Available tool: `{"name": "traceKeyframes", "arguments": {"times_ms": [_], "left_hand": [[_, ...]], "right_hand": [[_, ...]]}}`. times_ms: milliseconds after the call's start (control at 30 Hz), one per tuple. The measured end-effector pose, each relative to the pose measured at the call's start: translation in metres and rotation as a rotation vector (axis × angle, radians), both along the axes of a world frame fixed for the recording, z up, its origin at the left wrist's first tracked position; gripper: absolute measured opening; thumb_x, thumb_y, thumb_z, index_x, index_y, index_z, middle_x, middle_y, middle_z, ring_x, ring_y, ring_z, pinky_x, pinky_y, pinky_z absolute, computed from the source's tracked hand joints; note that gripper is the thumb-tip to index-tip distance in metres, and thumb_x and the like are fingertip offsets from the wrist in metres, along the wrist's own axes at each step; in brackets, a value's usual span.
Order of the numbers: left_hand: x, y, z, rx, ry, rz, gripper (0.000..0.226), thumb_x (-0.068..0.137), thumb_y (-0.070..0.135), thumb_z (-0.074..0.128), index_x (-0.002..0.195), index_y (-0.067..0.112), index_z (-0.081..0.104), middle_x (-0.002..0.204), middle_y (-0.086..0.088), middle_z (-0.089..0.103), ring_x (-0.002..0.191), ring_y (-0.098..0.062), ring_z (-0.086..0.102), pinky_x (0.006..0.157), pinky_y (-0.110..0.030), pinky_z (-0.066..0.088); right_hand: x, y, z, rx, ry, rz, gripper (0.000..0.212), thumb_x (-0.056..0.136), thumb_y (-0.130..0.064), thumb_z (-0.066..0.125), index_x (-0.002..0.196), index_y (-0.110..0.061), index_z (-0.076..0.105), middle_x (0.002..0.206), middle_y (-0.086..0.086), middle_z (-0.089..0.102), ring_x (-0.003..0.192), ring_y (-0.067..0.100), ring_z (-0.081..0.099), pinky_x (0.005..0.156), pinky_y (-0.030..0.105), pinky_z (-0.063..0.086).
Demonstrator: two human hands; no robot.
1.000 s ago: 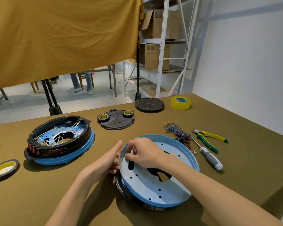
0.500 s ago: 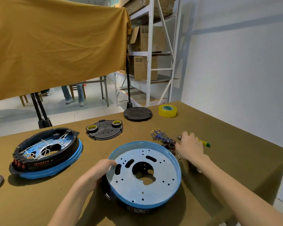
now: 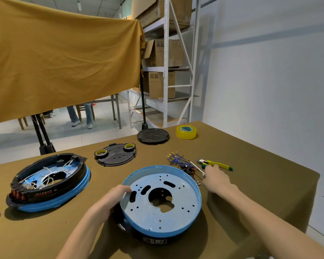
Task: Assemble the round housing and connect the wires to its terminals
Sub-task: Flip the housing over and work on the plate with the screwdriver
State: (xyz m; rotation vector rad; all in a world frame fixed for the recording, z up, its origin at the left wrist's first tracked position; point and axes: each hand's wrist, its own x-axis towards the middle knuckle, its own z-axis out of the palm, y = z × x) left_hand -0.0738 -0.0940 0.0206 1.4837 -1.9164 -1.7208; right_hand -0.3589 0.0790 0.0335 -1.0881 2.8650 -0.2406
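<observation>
1. Nearest me, the round blue housing (image 3: 163, 206) sits on the olive-covered bench (image 3: 260, 184), its pale perforated plate facing up and a black part showing under its near edge.
2. My left hand (image 3: 108, 200) has its grip on the housing's left rim, fingers curled over the edge, thumb side toward the plate.
3. My right hand (image 3: 214, 179) lies just past the housing's right rim, fingers curled over the screwdriver (image 3: 195, 166); only the thin metal shaft shows beyond my knuckles, so I cannot tell how firmly that grip is closed on the handle.
4. Just beyond the shaft lies the bundle of blue wires (image 3: 176, 159) with small metal terminals at their ends, near some dark red-and-black parts touching the housing's far right rim.
5. Right of the wires, the yellow-and-green pliers (image 3: 216, 164) rest flat, close beside my fingertips.
6. Off to the left sits a second housing (image 3: 49, 182), black ring on a blue base, white wires looped inside.
7. Farther back, a black plate (image 3: 116, 154) carries two small tape rolls.
8. At the bench's far edge are a black round lid (image 3: 153, 136) and a yellow tape roll (image 3: 186, 132).
</observation>
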Motion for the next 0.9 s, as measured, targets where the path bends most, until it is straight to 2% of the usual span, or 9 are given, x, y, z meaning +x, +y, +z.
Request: {"name": "traceKeyframes", "arguments": {"times_ms": [100,200,333,400,467,533,600,767,900], "left_hand": [[-0.001,0.0,-0.001,0.01,0.006,-0.006,0.032,0.096,0.035,0.055,0.11,0.009,0.067,0.088,-0.017,0.079,0.084,-0.035,0.076,0.084,-0.04,0.057],[-0.001,-0.001,-0.002,0.002,0.006,-0.017,0.03,0.097,0.034,0.056,0.108,0.008,0.068,0.087,-0.016,0.079,0.081,-0.033,0.076,0.086,-0.041,0.058],[0.002,-0.004,-0.006,-0.003,0.018,-0.037,0.032,0.097,0.042,0.057,0.109,0.014,0.067,0.086,-0.013,0.079,0.082,-0.031,0.077,0.087,-0.043,0.06],[0.005,-0.007,-0.01,0.01,0.044,-0.039,0.035,0.096,0.051,0.058,0.111,0.021,0.066,0.089,-0.009,0.08,0.089,-0.029,0.077,0.094,-0.044,0.059],[0.01,-0.01,-0.012,0.039,0.085,-0.074,0.045,0.094,0.063,0.056,0.116,0.025,0.067,0.098,-0.006,0.08,0.099,-0.028,0.075,0.1,-0.044,0.055],[0.016,-0.016,-0.014,0.074,0.129,-0.097,0.07,0.092,0.072,0.051,0.127,0.014,0.066,0.11,-0.016,0.074,0.107,-0.033,0.067,0.102,-0.043,0.047],[0.02,-0.021,-0.015,0.116,0.159,-0.097,0.088,0.091,0.076,0.046,0.133,0.0,0.059,0.106,-0.016,0.059,0.101,-0.029,0.054,0.093,-0.041,0.04],[0.02,-0.029,-0.021,0.119,0.182,-0.166,0.072,0.097,0.071,0.038,0.119,0.006,0.061,0.088,-0.008,0.049,0.087,-0.023,0.045,0.079,-0.034,0.04],[0.019,-0.033,-0.025,0.137,0.204,-0.176,0.066,0.101,0.066,0.037,0.118,0.006,0.059,0.077,-0.003,0.048,0.086,-0.024,0.044,0.077,-0.031,0.041]], "right_hand": [[0.01,-0.004,0.015,-0.272,-0.024,0.012,0.011,0.104,-0.016,0.046,0.106,-0.01,0.055,0.118,0.014,0.05,0.085,0.032,0.059,0.07,0.04,0.048],[0.028,-0.012,0.039,-0.572,-0.223,0.108,0.027,0.107,-0.022,0.05,0.127,-0.007,0.06,0.123,0.014,0.062,0.1,0.026,0.062,0.083,0.038,0.051],[0.06,-0.023,0.062,-0.822,-0.66,0.226,0.024,0.094,-0.023,0.074,0.111,-0.007,0.068,0.092,0.013,0.074,0.065,0.012,0.068,0.051,0.028,0.054],[0.074,-0.029,0.064,-0.947,-0.811,0.264,0.027,0.085,-0.019,0.083,0.104,-0.003,0.071,0.088,0.015,0.077,0.071,0.017,0.075,0.056,0.028,0.059],[0.083,-0.036,0.06,-1.085,-0.856,0.247,0.029,0.079,-0.016,0.088,0.1,-0.004,0.072,0.094,0.016,0.075,0.081,0.023,0.077,0.066,0.029,0.062],[0.088,-0.045,0.055,-1.224,-0.91,0.169,0.033,0.077,-0.016,0.09,0.102,-0.008,0.071,0.1,0.014,0.072,0.085,0.023,0.078,0.068,0.027,0.062],[0.09,-0.055,0.052,-1.332,-0.975,0.103,0.034,0.078,-0.018,0.088,0.105,-0.011,0.069,0.099,0.013,0.07,0.082,0.02,0.078,0.066,0.026,0.061],[0.095,-0.074,0.046,-1.411,-0.777,0.116,0.02,0.093,-0.027,0.074,0.103,-0.018,0.059,0.087,0.003,0.068,0.071,0.005,0.071,0.056,0.019,0.055],[0.101,-0.083,0.041,-1.342,-0.607,0.312,0.021,0.097,-0.027,0.07,0.108,-0.022,0.053,0.093,0.005,0.063,0.08,0.017,0.068,0.067,0.027,0.06]]}}
